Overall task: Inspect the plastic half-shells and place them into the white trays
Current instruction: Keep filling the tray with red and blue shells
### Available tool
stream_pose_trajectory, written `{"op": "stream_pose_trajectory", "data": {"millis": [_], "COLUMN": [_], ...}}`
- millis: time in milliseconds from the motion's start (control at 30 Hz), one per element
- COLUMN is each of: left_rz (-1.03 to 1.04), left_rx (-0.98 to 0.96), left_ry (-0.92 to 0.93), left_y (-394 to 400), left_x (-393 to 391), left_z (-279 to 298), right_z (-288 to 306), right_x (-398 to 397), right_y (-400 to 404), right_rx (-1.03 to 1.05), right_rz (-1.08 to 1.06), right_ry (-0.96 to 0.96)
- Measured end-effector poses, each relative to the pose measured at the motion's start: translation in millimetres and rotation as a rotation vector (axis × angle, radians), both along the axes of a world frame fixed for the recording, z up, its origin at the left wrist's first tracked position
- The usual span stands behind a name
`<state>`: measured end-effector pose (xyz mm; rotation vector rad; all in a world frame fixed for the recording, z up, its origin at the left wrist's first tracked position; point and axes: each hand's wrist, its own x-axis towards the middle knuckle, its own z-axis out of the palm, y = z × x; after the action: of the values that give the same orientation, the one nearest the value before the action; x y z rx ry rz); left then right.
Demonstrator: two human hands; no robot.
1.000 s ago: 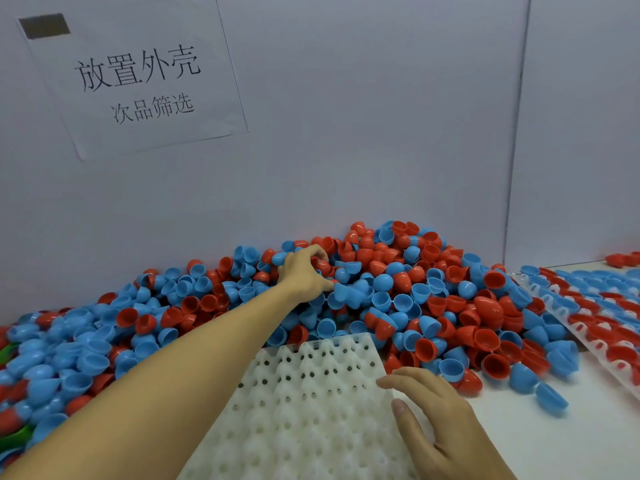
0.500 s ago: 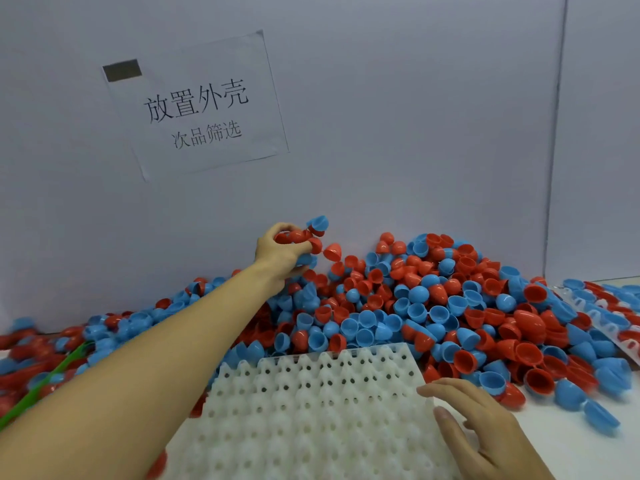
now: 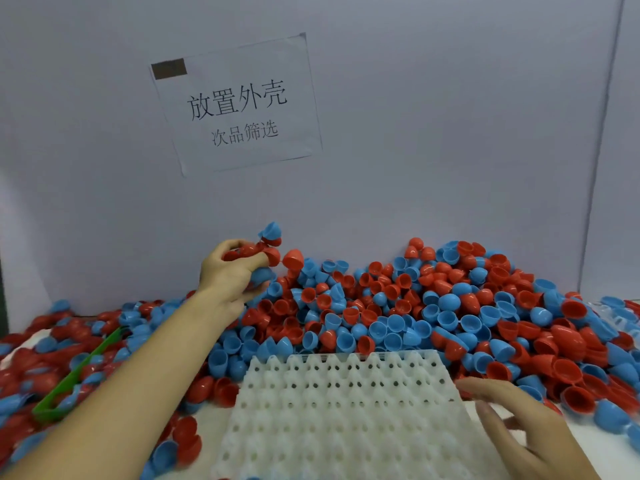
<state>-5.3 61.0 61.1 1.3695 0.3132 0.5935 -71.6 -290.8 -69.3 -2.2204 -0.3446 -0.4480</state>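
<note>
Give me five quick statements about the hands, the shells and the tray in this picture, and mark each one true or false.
1. The left hand grips a handful of half-shells lifted above the pile. True.
2. The white tray already holds shells in every pocket. False: its visible pockets are empty.
3. The right hand lies with fingers extended at the tray's right edge. True.
4. The pile is all blue shells. False: red and blue are mixed.
5. A paper sign hangs on the wall behind the pile. True.
</note>
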Motion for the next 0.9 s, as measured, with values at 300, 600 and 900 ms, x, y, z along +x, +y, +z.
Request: {"op": "stream_pose_trajectory", "data": {"millis": [300, 600, 900], "left_rz": [-0.111, -0.045, -0.290], "left_rx": [-0.164, -0.084, 0.014], "left_ry": [-0.121, -0.036, 0.068], "left_y": [24.6, 13.2, -29.9], "left_x": [-84.1, -76.3, -70.8], "left_z": [-9.6, -33.7, -46.1], "right_z": [134.2, 153.7, 107.6], "right_x": [-2.2, -35.4, -16.6], "right_y": [42.1, 116.5, 152.5], "right_rx": [-0.198, -0.240, -0.358], "right_rz": [0.191, 0.369, 0.336], "right_ry": [-0.003, -0.041, -0.249]}}
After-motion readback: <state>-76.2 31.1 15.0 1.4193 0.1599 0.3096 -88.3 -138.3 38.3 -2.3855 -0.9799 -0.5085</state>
